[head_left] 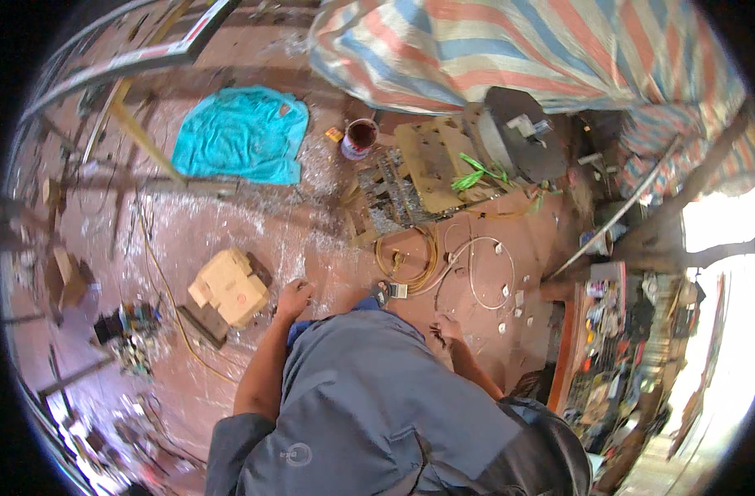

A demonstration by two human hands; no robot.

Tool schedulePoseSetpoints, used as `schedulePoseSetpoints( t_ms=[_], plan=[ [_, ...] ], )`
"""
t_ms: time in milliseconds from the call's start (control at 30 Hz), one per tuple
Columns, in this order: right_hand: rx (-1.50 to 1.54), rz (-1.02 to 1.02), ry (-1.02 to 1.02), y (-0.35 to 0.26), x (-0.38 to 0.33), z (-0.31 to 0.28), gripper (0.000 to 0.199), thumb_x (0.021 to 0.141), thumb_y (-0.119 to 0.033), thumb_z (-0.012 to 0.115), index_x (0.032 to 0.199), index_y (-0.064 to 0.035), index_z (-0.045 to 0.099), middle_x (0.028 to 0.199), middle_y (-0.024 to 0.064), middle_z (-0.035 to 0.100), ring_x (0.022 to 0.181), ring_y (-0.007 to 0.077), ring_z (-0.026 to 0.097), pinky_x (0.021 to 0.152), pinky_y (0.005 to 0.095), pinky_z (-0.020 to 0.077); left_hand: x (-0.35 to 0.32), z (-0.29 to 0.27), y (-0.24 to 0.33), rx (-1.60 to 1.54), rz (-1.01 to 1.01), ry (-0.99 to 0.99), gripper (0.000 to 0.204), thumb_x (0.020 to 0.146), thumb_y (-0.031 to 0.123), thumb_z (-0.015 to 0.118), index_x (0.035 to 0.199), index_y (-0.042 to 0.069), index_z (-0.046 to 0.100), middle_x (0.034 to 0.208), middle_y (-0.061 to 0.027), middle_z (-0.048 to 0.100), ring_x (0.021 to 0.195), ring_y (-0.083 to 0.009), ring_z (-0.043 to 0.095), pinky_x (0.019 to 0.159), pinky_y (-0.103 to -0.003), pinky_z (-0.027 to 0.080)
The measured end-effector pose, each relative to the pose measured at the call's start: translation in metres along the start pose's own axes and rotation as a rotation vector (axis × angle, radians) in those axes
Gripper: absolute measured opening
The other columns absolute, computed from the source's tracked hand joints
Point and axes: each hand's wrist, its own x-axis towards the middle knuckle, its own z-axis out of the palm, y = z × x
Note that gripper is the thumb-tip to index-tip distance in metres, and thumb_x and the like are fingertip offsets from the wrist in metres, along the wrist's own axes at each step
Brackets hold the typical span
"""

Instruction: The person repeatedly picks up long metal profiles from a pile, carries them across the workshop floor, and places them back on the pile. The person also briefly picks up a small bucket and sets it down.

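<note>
My left hand (294,298) hangs in front of my left hip, its fingers loosely bent and a little apart, with nothing visible in it. On the other side, my right hand (448,329) hangs low by my right hip. Its fingers look dark and slightly spread, and I make out no object in them. To the left of my left hand, a flattened brown cardboard box (229,289) lies on the reddish floor. Ahead, between the hands, is a coiled yellow hose (431,258), with a pale hose (474,289) looped beside it.
A turquoise cloth (243,136) and a paint bucket (360,138) lie farther ahead. Beside them stand dirty metal plates (431,169) and a round dark-topped machine (522,132). Striped tarpaulin (510,50) covers the back. A cluttered bench (617,347) is on the right; metal frames (129,62) are on the left.
</note>
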Motion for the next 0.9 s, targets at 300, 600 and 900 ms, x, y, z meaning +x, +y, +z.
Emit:
schedulePoseSetpoints(
  t_ms=[300,600,900],
  plan=[
    [-0.020,0.002,-0.019,0.009,0.020,-0.036,0.041,0.100,-0.037,0.062,0.128,-0.0079,0.058,0.092,0.0118,0.069,0.066,0.0202,0.068,0.047,0.0322,0.0486,-0.033,-0.043,-0.149,0.166,-0.119,0.240,0.042,0.094,0.041,0.073,0.112,0.002,0.076,0.079,-0.0101,0.074,0.067,-0.0192,0.071,0.062,-0.036,0.057],
    [-0.041,-0.053,-0.062,-0.003,-0.025,0.025,0.039,0.097,-0.043,0.070,0.114,-0.0095,0.061,0.087,0.0078,0.068,0.062,0.0161,0.066,0.048,0.0279,0.0467,-0.102,-0.101,-0.201,-0.228,-0.443,0.301,0.040,0.095,0.033,0.073,0.118,0.001,0.073,0.075,-0.0076,0.069,0.058,-0.0168,0.065,0.052,-0.033,0.050],
    [-0.264,-0.055,-0.152,0.004,-0.049,0.079,0.032,0.099,-0.041,0.068,0.114,-0.0134,0.064,0.088,0.0068,0.070,0.061,0.0155,0.065,0.047,0.0286,0.0448,-0.124,-0.108,-0.213,-0.025,-0.267,0.356,0.042,0.094,0.038,0.071,0.116,0.003,0.076,0.094,-0.0142,0.077,0.078,-0.0272,0.073,0.071,-0.040,0.057]
  ],
)
